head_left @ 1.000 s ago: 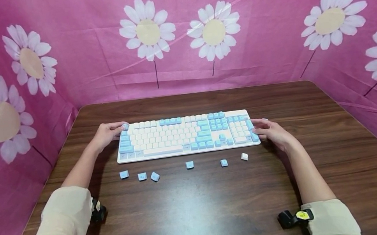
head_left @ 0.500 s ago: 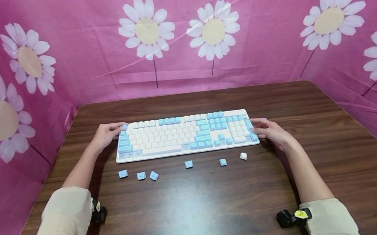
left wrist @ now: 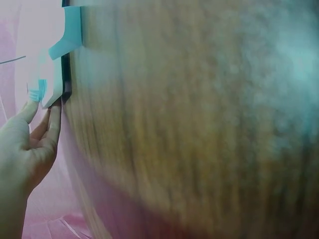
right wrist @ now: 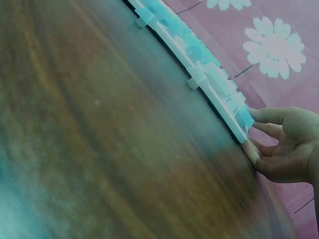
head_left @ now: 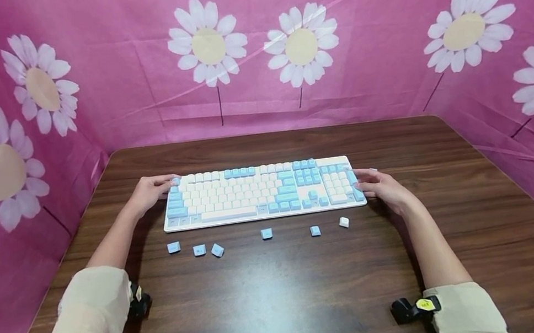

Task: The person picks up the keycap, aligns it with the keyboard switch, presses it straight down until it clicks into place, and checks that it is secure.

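Observation:
A white keyboard with white and light-blue keys lies across the middle of the table in the head view. My left hand holds its far left corner; the left wrist view shows the thumb on top and the fingers at the lower edge. At the opposite end, my right hand grips the keyboard's right side, thumb over the keys. From the right wrist view, its fingertips reach to the underside of the case.
In front of the keyboard lie several loose keycaps, among them a blue keycap and a white keycap. The wooden table is bordered by a pink flowered cloth at the back and sides.

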`<control>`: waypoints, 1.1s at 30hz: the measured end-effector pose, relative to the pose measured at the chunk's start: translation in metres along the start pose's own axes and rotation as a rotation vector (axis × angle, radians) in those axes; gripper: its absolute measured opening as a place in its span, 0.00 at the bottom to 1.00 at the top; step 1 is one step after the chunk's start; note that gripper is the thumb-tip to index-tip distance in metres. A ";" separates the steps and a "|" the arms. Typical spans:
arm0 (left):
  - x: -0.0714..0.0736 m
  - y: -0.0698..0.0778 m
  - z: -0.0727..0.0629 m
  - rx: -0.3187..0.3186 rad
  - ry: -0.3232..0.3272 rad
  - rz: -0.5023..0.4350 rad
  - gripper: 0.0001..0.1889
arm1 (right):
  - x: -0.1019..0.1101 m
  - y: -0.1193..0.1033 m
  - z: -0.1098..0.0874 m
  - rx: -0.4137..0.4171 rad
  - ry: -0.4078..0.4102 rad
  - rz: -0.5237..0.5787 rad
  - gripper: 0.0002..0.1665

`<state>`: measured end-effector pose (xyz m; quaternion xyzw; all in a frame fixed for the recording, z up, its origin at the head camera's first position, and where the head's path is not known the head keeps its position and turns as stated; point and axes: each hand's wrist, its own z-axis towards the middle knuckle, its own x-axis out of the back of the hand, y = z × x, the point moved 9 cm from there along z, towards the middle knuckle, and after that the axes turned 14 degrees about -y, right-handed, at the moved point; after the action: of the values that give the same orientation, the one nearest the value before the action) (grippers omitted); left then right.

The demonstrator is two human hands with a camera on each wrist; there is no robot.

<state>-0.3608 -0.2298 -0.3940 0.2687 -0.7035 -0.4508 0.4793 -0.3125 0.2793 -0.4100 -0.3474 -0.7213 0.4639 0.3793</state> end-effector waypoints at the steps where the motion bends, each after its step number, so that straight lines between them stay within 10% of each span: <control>1: 0.000 0.001 0.000 0.001 -0.002 0.005 0.19 | 0.000 0.000 0.000 0.000 0.002 0.002 0.34; 21: 0.002 0.011 -0.003 0.004 -0.037 0.063 0.20 | 0.001 0.001 0.000 0.003 0.008 0.011 0.34; 33: 0.015 0.025 -0.026 -0.069 0.125 0.233 0.18 | 0.001 0.001 0.001 0.009 0.004 0.002 0.34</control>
<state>-0.3417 -0.2406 -0.3615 0.1961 -0.6830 -0.3983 0.5800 -0.3131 0.2799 -0.4108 -0.3473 -0.7181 0.4667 0.3820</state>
